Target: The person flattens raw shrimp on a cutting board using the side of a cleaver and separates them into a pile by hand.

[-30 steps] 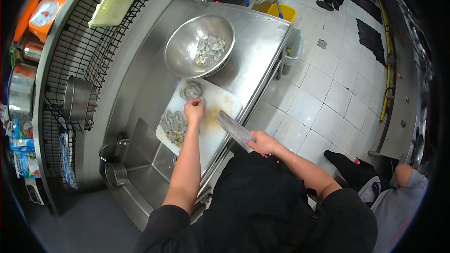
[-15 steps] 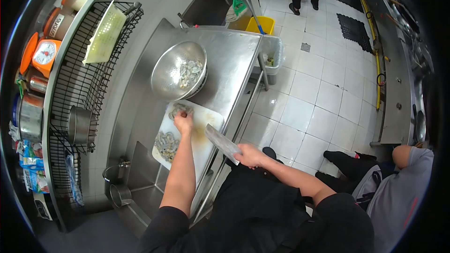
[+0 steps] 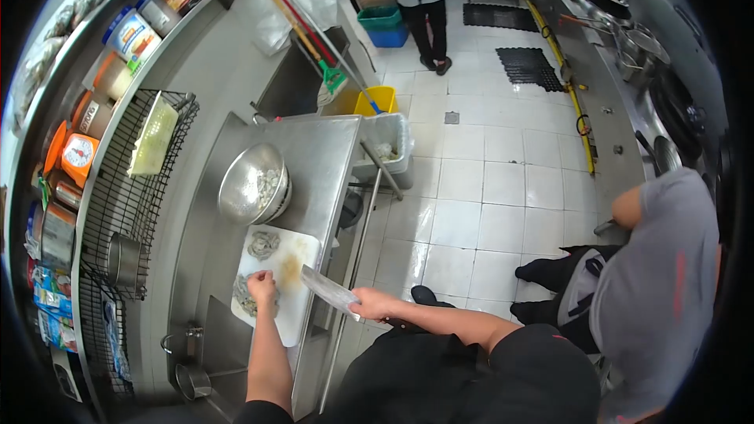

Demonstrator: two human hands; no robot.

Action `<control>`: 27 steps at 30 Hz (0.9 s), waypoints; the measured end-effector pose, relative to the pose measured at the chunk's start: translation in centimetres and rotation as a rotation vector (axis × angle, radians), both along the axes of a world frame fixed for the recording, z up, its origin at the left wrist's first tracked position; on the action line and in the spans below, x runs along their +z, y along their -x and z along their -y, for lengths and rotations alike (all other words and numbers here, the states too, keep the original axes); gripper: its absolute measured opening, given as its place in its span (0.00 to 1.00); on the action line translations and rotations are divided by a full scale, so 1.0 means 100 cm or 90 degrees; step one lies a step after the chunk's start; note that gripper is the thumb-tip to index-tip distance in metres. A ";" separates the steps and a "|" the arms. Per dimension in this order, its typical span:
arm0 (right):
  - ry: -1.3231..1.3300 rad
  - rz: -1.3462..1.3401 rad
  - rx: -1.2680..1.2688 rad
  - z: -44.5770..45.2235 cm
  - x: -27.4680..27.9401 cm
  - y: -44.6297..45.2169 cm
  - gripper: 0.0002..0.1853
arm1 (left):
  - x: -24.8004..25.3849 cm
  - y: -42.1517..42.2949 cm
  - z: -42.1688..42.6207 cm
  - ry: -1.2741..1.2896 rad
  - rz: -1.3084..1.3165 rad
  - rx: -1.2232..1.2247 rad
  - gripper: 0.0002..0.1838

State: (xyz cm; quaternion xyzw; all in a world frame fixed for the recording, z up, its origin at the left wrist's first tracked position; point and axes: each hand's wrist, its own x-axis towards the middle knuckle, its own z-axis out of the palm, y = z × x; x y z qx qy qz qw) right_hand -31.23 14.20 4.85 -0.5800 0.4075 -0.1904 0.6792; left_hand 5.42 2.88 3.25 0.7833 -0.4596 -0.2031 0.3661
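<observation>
My right hand [image 3: 375, 304] grips a cleaver [image 3: 330, 292] by its handle, with the broad grey blade reaching over the near edge of a white cutting board [image 3: 298, 245]. My left hand [image 3: 261, 284] has its fingers pinched together at the lower pile of greyish raw shrimp [image 3: 245, 294]. Whatever those fingers hold is too small to make out. A second heap of shrimp [image 3: 263, 245] lies at the board's upper end. Just beyond the board, a steel colander [image 3: 236, 188] leans tilted in a bowl, with pale shrimp pieces [image 3: 267, 184] inside.
A steel sink [image 3: 224, 330] lies left of the board. Wire shelving [image 3: 129, 204] runs along the wall. A bin [image 3: 399, 157] stands past the steel counter [image 3: 314, 157]. One person [image 3: 656, 267] is close on my right; another person [image 3: 424, 16] stands farther off.
My left hand has left the upper shrimp heap and come down to the lower pile. My right hand still holds the cleaver beside the board. The view has tilted upward.
</observation>
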 end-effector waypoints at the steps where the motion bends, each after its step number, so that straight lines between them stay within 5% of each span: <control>1: 0.004 0.000 -0.017 -0.008 0.002 0.002 0.18 | 0.003 0.000 -0.006 0.001 -0.027 -0.008 0.07; 10: 0.026 0.027 -0.072 -0.094 -0.017 0.016 0.16 | -0.013 0.024 -0.132 -0.015 -0.053 0.001 0.09; 14: -0.055 -0.016 -0.086 -0.119 -0.025 0.014 0.20 | -0.043 -0.012 -0.177 -0.062 0.125 0.029 0.13; 17: -0.069 -0.019 -0.036 -0.135 -0.011 0.014 0.20 | -0.014 -0.001 -0.196 -0.066 0.110 0.056 0.12; 27: -0.065 -0.074 -0.003 -0.058 -0.002 -0.013 0.22 | 0.024 -0.021 -0.080 -0.025 0.303 0.011 0.13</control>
